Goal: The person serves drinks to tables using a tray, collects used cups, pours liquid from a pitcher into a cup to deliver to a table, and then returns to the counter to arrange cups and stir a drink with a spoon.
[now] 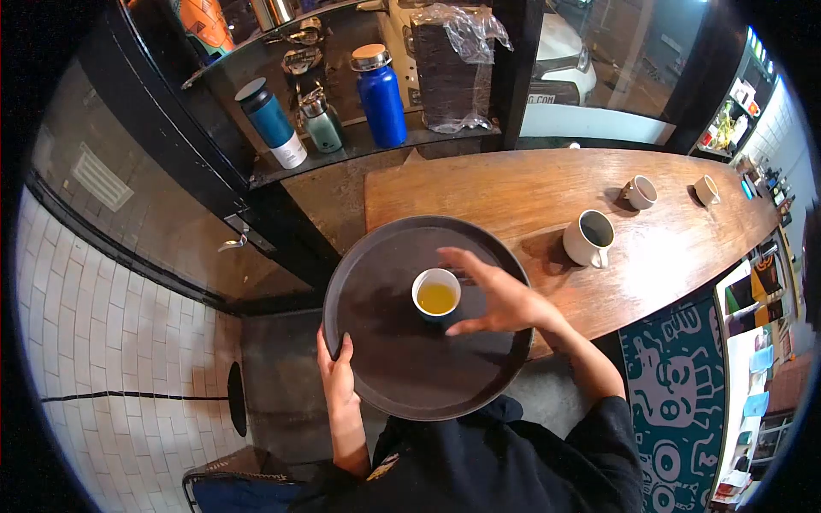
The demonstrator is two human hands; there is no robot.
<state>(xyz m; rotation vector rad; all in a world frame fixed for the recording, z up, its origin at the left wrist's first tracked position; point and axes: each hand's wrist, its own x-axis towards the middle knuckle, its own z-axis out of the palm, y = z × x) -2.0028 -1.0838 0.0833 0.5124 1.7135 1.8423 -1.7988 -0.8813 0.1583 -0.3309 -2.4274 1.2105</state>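
My left hand [340, 376] grips the left rim of a round dark brown serving tray [410, 372], its thumb on top. Near the tray's middle stands an upright small cup [437, 292] holding yellow-green liquid. Over the tray's right side is my right hand [505, 297], thumb and fingers spread apart beside the cup. A gap shows between those fingers and the cup. To the right, a large white mug [588, 238] with a dark inside stands on the wooden table [479, 188], with two smaller cups [640, 193] farther along.
Behind the tray, a shelf carries a blue bottle [381, 98], a teal-and-white tumbler [272, 124] and a small green flask [321, 122]. A door with a lever handle [235, 239] is at left, beside a white brick wall [120, 342]. A patterned teal panel [676, 398] stands right.
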